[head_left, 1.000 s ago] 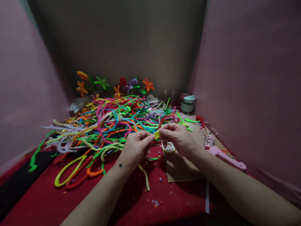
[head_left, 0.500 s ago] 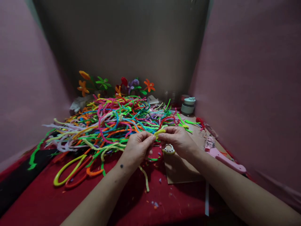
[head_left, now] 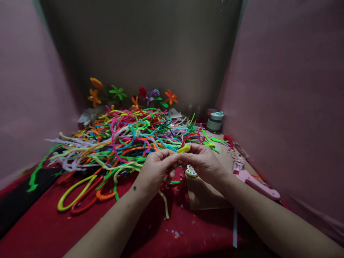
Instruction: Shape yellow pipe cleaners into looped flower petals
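As left hand (head_left: 156,170) and right hand (head_left: 204,163) pinch it, yellow pipe cleaner (head_left: 184,148) rose.

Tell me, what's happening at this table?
A person pinches a short yellow pipe-cleaner piece between the fingertips of the left hand and right hand, held above the red cloth. Behind it lies a big tangled pile of coloured pipe cleaners, with pipe-cleaner flowers along the back wall. A pink tool lies by the cardboard sheet to the right, untouched.
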`<act>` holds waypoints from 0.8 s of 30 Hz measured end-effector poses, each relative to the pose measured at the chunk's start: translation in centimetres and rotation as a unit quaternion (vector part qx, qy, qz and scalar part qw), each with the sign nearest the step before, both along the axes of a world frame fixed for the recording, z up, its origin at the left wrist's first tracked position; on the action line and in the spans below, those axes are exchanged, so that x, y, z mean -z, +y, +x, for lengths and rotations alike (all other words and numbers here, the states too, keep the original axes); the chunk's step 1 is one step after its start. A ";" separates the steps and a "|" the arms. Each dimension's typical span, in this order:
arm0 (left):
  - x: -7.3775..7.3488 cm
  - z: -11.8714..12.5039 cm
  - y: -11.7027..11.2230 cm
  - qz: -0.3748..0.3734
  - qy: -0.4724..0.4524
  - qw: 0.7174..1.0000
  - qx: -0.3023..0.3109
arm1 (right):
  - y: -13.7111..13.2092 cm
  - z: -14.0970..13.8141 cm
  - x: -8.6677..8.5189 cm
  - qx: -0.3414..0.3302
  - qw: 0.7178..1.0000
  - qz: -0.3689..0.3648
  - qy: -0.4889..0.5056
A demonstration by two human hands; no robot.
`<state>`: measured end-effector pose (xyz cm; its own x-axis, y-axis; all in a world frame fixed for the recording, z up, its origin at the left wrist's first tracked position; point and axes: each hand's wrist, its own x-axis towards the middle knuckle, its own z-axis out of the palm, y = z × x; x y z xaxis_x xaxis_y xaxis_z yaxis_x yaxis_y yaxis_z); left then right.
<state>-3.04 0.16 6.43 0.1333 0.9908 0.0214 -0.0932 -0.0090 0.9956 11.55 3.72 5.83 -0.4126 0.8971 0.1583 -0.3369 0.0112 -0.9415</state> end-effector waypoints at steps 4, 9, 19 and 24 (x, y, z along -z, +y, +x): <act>0.0 -0.1 -0.1 -0.007 -0.045 0.999 0.026 | -0.4 -0.1 -0.6 -0.008 0.999 -0.031 0.036; 0.0 0.0 -0.4 -0.002 -0.075 0.996 0.039 | -0.6 -0.1 -0.9 -0.017 0.997 -0.044 0.068; -0.8 0.8 -0.9 0.043 0.002 0.998 -0.040 | -0.8 0.0 -0.8 0.010 0.999 0.009 0.032; -0.7 0.9 -0.8 0.050 0.023 0.997 -0.057 | -0.8 -0.2 -0.7 0.004 0.999 -0.004 0.054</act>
